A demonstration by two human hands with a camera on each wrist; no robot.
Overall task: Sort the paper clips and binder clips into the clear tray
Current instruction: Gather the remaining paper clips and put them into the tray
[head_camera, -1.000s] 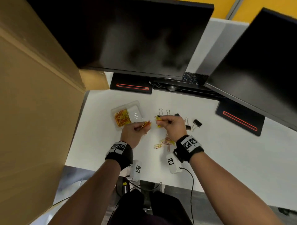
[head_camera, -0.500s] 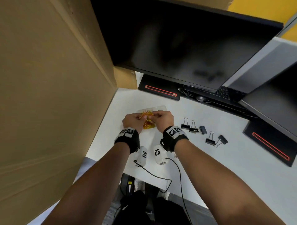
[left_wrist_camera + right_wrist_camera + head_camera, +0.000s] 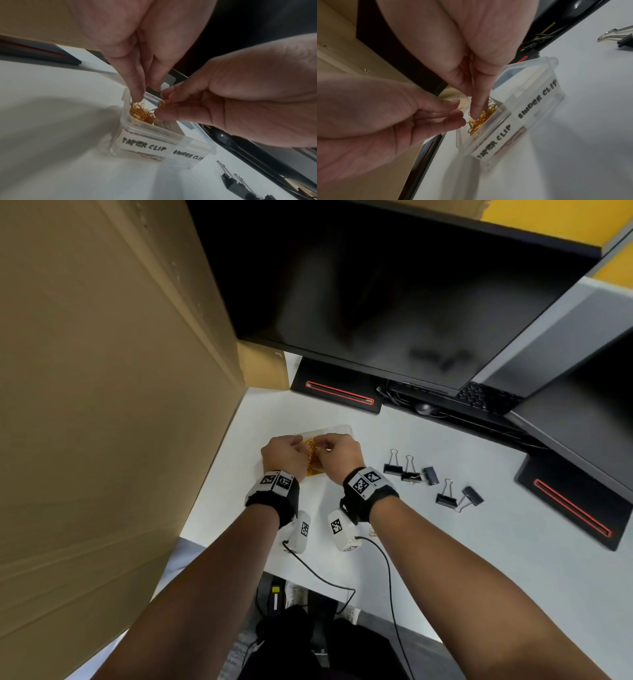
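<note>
The clear tray [image 3: 339,427] sits on the white table, with compartments labelled PAPER CLIP and BINDER CLIP [image 3: 187,155]. Yellow and orange paper clips [image 3: 140,113] fill the paper clip side; the binder clip side [image 3: 544,86] looks bare. My left hand [image 3: 286,453] and right hand [image 3: 337,451] meet over that pile. The left fingertips [image 3: 137,96] reach down onto the clips. My right hand pinches a yellow paper clip [image 3: 161,104] above the pile. Several black binder clips [image 3: 409,470] lie right of the tray. One loose paper clip [image 3: 372,531] lies by my right wrist.
A tall cardboard box [image 3: 102,405] walls off the left. Two dark monitors [image 3: 376,302] overhang the back, their bases [image 3: 339,392] [image 3: 575,508] on the table. A keyboard [image 3: 486,397] and mouse [image 3: 424,407] sit behind. The table edge runs just under my wrists.
Both hands carried paper clips left from the middle of the table to the tray and lowered them over the paper clip compartment. The head view swung left.
</note>
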